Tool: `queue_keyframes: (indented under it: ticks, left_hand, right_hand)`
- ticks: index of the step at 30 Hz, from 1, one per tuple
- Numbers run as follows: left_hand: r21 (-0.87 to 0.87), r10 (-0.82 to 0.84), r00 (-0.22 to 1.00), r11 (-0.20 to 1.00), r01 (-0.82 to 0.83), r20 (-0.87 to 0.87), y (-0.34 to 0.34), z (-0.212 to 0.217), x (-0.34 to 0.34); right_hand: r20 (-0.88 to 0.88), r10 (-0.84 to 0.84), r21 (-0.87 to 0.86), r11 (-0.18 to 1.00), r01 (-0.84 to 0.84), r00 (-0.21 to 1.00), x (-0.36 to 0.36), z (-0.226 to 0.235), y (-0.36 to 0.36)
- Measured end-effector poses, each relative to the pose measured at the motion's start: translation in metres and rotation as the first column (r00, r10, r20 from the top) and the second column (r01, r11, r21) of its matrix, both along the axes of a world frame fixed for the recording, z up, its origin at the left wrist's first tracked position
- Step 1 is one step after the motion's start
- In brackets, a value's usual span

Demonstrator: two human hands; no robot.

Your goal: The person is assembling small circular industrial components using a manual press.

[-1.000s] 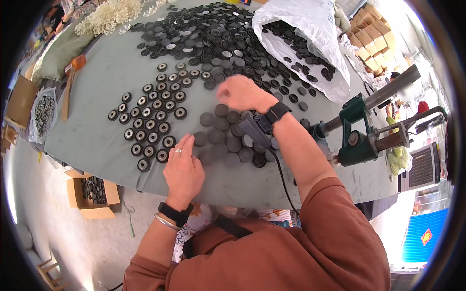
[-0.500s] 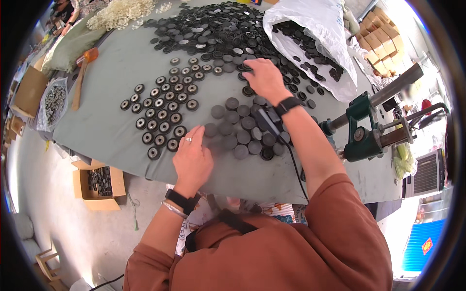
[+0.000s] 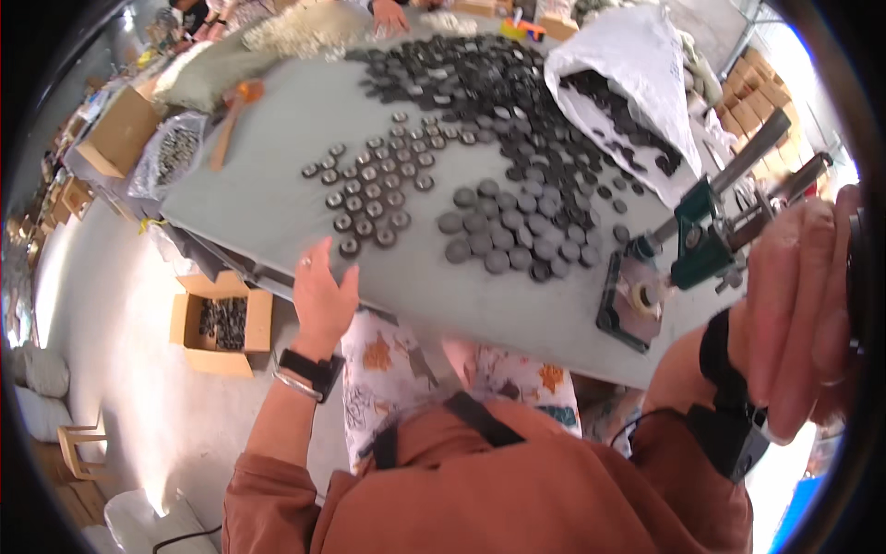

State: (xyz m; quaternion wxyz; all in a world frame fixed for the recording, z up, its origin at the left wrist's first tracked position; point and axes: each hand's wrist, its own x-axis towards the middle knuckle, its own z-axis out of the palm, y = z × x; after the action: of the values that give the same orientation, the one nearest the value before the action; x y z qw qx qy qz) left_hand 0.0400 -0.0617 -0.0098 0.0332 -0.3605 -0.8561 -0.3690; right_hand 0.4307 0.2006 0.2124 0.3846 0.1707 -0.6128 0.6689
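My left hand (image 3: 323,297) is open, its fingers apart, over the near edge of the table (image 3: 415,305) and holding nothing. Just beyond it lies a group of black rings with metal centres (image 3: 367,194). My right hand (image 3: 798,314) is raised very close at the right, away from the parts. Its fingers look bunched and blurred, beside a dark object (image 3: 856,286) cut off by the picture's rim; whether it grips that is unclear. A black device (image 3: 724,439) is strapped near my right wrist. Dark grey round caps (image 3: 517,229) lie grouped mid-table.
A green hand press (image 3: 701,231) stands at the table's right. Behind lie a heap of black discs (image 3: 461,78) and a white sack (image 3: 637,74) spilling more. A mallet (image 3: 231,120) lies left; an open carton (image 3: 221,323) is on the floor. Another person's hand (image 3: 389,17) shows far back.
My right hand has left the black discs and risen to the far right, close to the view. My left hand has drawn back to the table's near edge. The view has shifted.
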Motion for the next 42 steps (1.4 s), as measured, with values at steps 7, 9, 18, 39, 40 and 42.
queue_keyframes:
  ticks: [7,9,18,39,40,42]
  left_hand:
    - [-0.049,-0.026,0.996,0.999,0.023,-0.081,0.007,-0.015,-0.018]
    - [-0.055,-0.052,0.996,0.997,0.048,-0.071,0.019,-0.014,-0.024]
    - [0.069,-0.14,0.985,0.987,0.148,-0.102,0.06,-0.017,-0.019]
    - [0.217,-0.092,0.996,0.972,0.089,0.002,0.051,-0.021,-0.01]
    - [0.191,-0.161,0.986,0.97,0.148,0.053,0.05,-0.015,-0.01]
    - [0.184,-0.252,0.951,0.958,0.219,0.178,0.046,-0.009,-0.017]
  right_hand:
    - [-0.11,0.007,0.249,0.968,0.021,0.994,-0.004,0.031,-0.054]
    - [-0.11,-0.013,0.265,0.963,0.042,0.994,-0.01,0.036,-0.069]
    - [-0.078,-0.561,0.237,0.792,0.562,0.824,-0.09,-0.012,-0.065]
    - [0.468,-0.858,0.624,0.153,0.766,-0.21,-0.178,-0.168,0.129]
    - [0.479,-0.858,0.619,0.183,0.764,-0.183,-0.186,-0.167,0.13]
    - [0.498,-0.858,0.642,0.269,0.718,-0.124,-0.214,-0.17,0.13]
